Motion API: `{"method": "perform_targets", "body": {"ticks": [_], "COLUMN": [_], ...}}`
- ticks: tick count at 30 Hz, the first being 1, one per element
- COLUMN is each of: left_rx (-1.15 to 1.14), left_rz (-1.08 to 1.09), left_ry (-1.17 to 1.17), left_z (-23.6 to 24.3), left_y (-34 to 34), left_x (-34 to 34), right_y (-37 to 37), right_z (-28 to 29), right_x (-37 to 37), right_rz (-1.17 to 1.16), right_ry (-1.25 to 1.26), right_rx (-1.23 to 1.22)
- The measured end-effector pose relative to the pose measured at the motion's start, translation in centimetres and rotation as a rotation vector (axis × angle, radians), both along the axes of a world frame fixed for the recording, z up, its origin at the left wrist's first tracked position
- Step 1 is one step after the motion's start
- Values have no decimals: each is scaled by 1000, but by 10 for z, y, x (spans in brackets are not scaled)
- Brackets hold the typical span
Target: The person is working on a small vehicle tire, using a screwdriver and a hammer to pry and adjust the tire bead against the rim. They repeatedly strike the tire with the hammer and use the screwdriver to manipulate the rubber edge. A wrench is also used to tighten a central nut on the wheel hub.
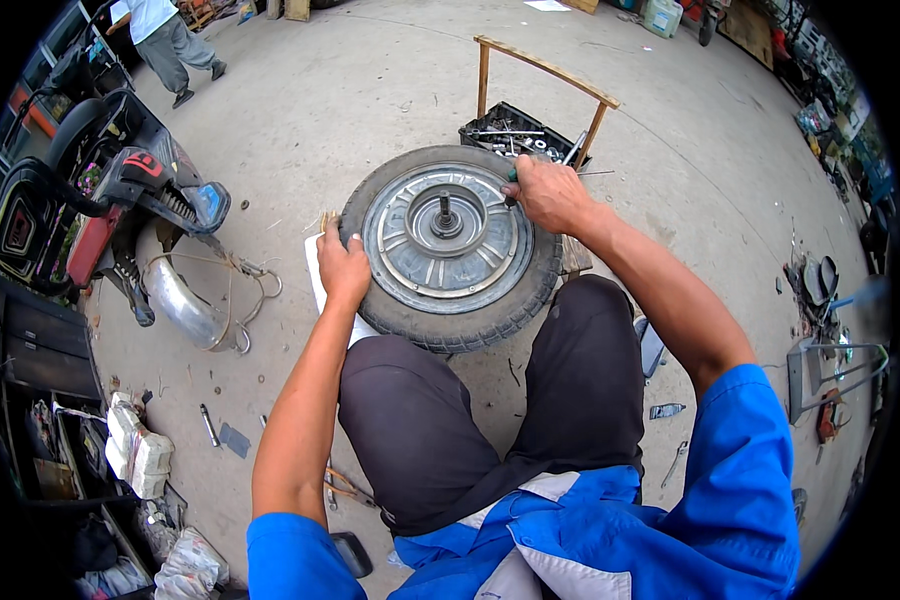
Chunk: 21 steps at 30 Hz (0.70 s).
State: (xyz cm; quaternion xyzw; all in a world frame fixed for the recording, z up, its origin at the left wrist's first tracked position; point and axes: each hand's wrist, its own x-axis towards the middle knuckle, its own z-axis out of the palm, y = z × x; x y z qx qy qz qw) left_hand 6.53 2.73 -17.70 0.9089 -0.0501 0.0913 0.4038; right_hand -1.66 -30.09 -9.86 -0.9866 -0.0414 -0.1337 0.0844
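Observation:
In front of my knees lies a wheel [420, 305] with a worn black tyre, a grey metal hub and an upright threaded axle [445, 205] at its centre. My left hand [342, 265] grips the tyre's left edge. My right hand [547, 195] holds a green-handled tool [513, 175] over the right side of the hub's rim; its working end is mostly hidden by my fingers. Something flat and white [320, 272] is under the tyre's left side. A wooden block [575, 258] shows at its right.
Behind the wheel are a black toolbox [495, 130] and wooden frame [546, 62]. A scooter body [100, 210] and curved metal fender [185, 300] stand left. Loose tools [675, 460] and parts lie on the concrete. A person [170, 50] is at the upper left; clutter lines both sides.

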Motion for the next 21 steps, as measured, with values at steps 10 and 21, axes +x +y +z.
{"method": "perform_targets", "body": {"ticks": [10,21], "left_rx": [-14,2], "left_rz": [-2,-11], "left_ry": [-1,3], "left_z": [-1,7], "left_y": [-1,-1], "left_x": [-1,-5], "right_y": [1,-15], "right_z": [-1,4], "right_x": [1,13], "right_rz": [-18,241], "right_ry": [8,-36], "right_rx": [54,92]}}
